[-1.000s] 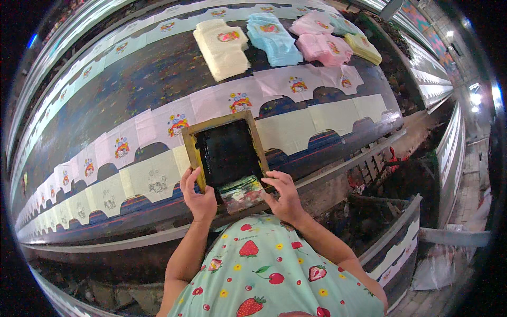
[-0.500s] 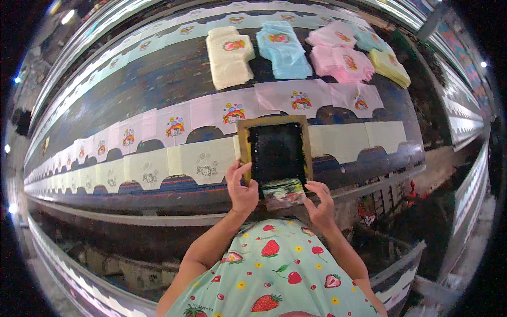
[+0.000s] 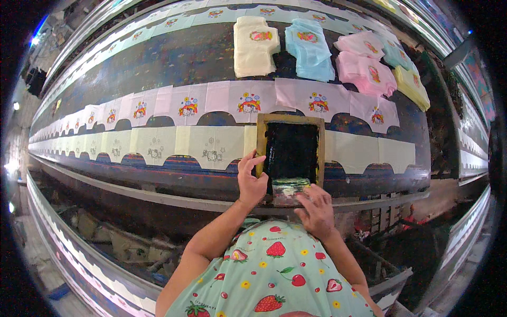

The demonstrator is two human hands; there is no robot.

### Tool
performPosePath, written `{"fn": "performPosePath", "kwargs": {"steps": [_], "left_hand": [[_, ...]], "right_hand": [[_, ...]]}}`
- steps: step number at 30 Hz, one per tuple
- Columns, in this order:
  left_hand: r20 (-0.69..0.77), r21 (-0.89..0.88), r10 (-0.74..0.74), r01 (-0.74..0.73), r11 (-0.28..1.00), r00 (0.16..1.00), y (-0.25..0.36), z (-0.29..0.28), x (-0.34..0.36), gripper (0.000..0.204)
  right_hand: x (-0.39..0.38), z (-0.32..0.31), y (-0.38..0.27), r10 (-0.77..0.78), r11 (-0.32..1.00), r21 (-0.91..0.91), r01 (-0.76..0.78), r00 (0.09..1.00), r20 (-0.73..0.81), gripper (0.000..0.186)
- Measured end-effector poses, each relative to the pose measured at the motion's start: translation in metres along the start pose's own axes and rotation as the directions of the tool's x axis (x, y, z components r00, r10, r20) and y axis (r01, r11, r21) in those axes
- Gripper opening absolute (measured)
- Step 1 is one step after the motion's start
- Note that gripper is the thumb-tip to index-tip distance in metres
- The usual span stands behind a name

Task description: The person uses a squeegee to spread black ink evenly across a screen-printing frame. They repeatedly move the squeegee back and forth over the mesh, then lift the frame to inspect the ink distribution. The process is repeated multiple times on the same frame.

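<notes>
A wooden-framed printing screen (image 3: 261,138) with a dark mesh lies flat over the row of pale yellow fabric pieces (image 3: 367,152). My left hand (image 3: 252,178) grips its left side rail near the front corner, thumb and fingers bent round the wood. At the screen's near end a paint-stained squeegee (image 3: 289,193) rests, smeared with white, green and red. My right hand (image 3: 317,209) has its curled fingers on the squeegee's right end; the fingertips are partly hidden. Left of the screen, the yellow pieces carry black outline prints (image 3: 214,151).
Beyond the screen runs a row of pink pieces (image 3: 253,103) with coloured prints. Stacks of cream (image 3: 254,53), blue (image 3: 309,53), pink (image 3: 367,68) and yellow fabric (image 3: 411,89) lie on the dark long table (image 3: 174,68). Its near edge rail (image 3: 174,203) passes before me.
My right hand has shifted from the frame's near right corner onto the squeegee's right end, fingers curling more. My left hand stays on the frame. The whole view has shifted slightly.
</notes>
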State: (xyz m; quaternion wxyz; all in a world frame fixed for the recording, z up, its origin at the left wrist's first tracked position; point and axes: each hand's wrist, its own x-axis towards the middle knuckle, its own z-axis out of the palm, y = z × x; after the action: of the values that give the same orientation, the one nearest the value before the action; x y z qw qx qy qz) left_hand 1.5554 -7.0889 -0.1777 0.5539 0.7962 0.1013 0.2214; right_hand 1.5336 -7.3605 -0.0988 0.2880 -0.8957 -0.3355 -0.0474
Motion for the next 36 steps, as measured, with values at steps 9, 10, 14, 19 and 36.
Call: {"fn": "performPosePath", "kwargs": {"steps": [9,10,14,19,36], "left_hand": [[0.006,0.037,-0.021,0.021,0.999,1.0,-0.005,0.004,0.002,0.064],[-0.002,0.019,-0.027,0.027,0.999,1.0,-0.006,0.005,0.002,0.064],[-0.01,-0.033,-0.033,0.033,0.999,0.999,-0.009,0.006,0.002,0.061],[0.019,-0.008,-0.023,0.023,1.0,1.0,-0.007,-0.004,0.009,0.057],[0.096,0.075,-0.176,0.17,0.983,0.98,0.014,-0.011,0.026,0.062]], "right_hand": [[0.062,-0.011,-0.011,-0.08,0.989,-0.102,0.108,0.966,0.246,0.043],[0.069,-0.017,-0.008,-0.076,0.992,-0.078,0.104,0.948,0.308,0.041],[0.117,-0.038,0.02,-0.058,0.998,0.025,0.052,0.878,0.475,0.035],[0.182,-0.031,0.054,-0.104,0.993,-0.014,0.116,0.934,0.342,0.035],[0.166,-0.017,0.041,-0.077,0.997,0.007,0.079,0.955,0.287,0.039]]}}
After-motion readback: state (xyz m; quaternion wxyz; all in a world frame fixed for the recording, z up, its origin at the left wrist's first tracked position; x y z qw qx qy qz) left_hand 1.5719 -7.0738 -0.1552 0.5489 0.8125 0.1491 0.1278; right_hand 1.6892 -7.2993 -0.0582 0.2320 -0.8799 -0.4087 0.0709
